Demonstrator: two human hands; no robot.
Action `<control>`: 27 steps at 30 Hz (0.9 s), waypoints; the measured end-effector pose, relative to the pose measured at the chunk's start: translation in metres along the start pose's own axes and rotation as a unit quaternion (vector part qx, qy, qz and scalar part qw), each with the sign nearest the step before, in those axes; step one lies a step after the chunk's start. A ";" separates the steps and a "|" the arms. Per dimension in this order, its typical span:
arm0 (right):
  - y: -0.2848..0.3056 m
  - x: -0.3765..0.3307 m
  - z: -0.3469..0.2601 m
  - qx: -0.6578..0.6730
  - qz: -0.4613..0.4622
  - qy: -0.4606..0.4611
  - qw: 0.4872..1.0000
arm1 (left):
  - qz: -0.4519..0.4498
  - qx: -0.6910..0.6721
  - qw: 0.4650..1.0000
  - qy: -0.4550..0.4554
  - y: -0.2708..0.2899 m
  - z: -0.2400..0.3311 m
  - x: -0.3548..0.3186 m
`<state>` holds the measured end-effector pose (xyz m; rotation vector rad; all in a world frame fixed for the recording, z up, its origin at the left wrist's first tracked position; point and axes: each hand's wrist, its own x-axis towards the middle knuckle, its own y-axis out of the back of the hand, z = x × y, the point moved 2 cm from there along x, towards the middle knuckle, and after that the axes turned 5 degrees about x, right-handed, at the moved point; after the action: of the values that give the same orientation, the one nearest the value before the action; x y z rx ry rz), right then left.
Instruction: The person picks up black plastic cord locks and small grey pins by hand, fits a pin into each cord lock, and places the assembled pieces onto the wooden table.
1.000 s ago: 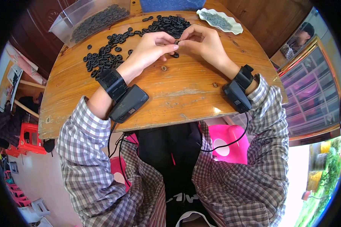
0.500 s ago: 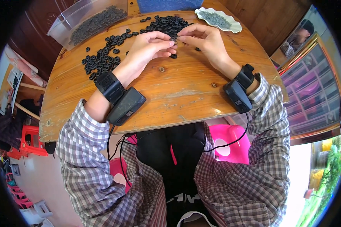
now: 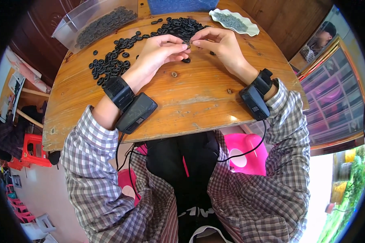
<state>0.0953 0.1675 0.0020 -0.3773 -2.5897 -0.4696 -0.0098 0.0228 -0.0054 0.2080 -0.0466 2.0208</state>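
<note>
My left hand (image 3: 161, 52) is closed in a pinch, with a small dark oval piece partly hidden between thumb and fingertips. Almost touching it, my right hand (image 3: 220, 45) also pinches with thumb and forefinger; whatever sits between those tips is too small to name. Both hands hover over the wooden table (image 3: 198, 97). Just beyond them lies a heap of small black oval pieces with holes (image 3: 181, 26). More such pieces (image 3: 109, 67) are scattered to the left of my left hand. A single black piece (image 3: 186, 60) rests below my fingers.
At the far left a clear plastic bin (image 3: 69, 38) holds many dark pieces. A blue container (image 3: 182, 5) stands at the back. To its right, a white scalloped dish (image 3: 252, 30) holds small grey bits. Black devices with cables are strapped to both my wrists.
Both hands stay nearly in place, fingertips still close together. My right fingertips have shifted very slightly; the whole view has moved a little.
</note>
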 end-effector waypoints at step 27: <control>-0.005 -0.004 -0.003 -0.136 -0.045 0.076 0.987 | -0.028 -0.029 0.999 0.015 -0.003 -0.001 -0.001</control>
<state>0.0983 0.1611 0.0007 -0.3015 -2.4071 -0.8550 -0.0069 0.0230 -0.0070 0.1416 -0.0794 1.9638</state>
